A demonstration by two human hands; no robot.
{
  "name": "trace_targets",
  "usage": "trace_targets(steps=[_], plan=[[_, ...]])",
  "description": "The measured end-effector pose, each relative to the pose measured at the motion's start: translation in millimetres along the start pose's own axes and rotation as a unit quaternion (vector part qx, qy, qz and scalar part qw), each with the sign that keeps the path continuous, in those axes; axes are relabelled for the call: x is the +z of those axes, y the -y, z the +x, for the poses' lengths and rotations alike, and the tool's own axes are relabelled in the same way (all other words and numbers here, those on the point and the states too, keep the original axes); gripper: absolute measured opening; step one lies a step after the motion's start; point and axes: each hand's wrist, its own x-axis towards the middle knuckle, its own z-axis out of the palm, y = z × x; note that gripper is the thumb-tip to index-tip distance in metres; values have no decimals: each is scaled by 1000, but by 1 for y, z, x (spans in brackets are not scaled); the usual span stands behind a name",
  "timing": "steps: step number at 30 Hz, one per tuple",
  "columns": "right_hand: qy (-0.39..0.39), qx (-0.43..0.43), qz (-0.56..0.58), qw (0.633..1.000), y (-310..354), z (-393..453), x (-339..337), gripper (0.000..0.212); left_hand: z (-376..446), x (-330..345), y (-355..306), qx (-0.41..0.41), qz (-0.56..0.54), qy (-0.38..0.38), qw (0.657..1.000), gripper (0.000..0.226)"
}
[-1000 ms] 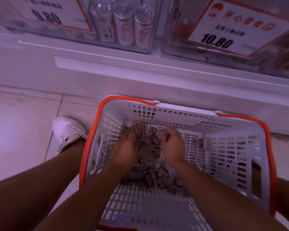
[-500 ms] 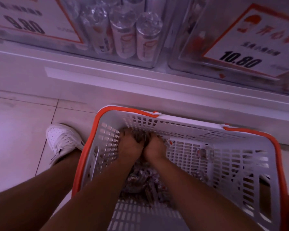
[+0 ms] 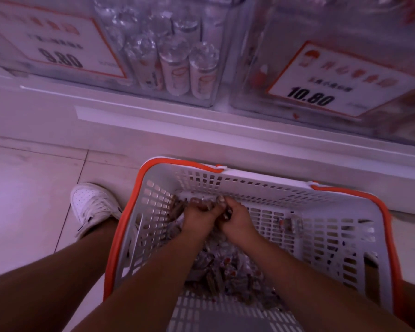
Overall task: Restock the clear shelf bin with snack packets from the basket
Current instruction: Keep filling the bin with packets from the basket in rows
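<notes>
Snack packets [image 3: 225,274] lie heaped on the floor of a white slatted basket with orange rim [image 3: 127,216], most of them toward its left-centre; a few loose ones sit against the far right wall. Both forearms reach down into the basket. Left hand [image 3: 198,218] and right hand [image 3: 235,218] are pressed side by side near the far wall, fingers curled around a shared clump of packets gathered between them. Basket stands on pale floor tiles [image 3: 29,188], just in front of the white shelf base [image 3: 201,130]. Clear shelf bin [image 3: 321,32] sits above on the right, with a price card reading 10.80 [image 3: 340,85]. Neighbouring bin to the left holds upright cylindrical tubes [image 3: 177,65]. White sneaker [image 3: 91,207] is just left of the basket.
</notes>
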Motion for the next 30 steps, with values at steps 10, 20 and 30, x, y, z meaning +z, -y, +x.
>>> trace_targets(steps=[10,20,30], plan=[[13,-168,114,979,130,-120,-78,52,-140,-49,-116,114,-177,110,971,36],[-6,-266,199,943,203,-216,-151,51,-271,-70,-178,182,-235,192,935,33],[-25,-301,67,951,204,-210,-158,66,-252,-72,-200,142,-199,209,947,18]])
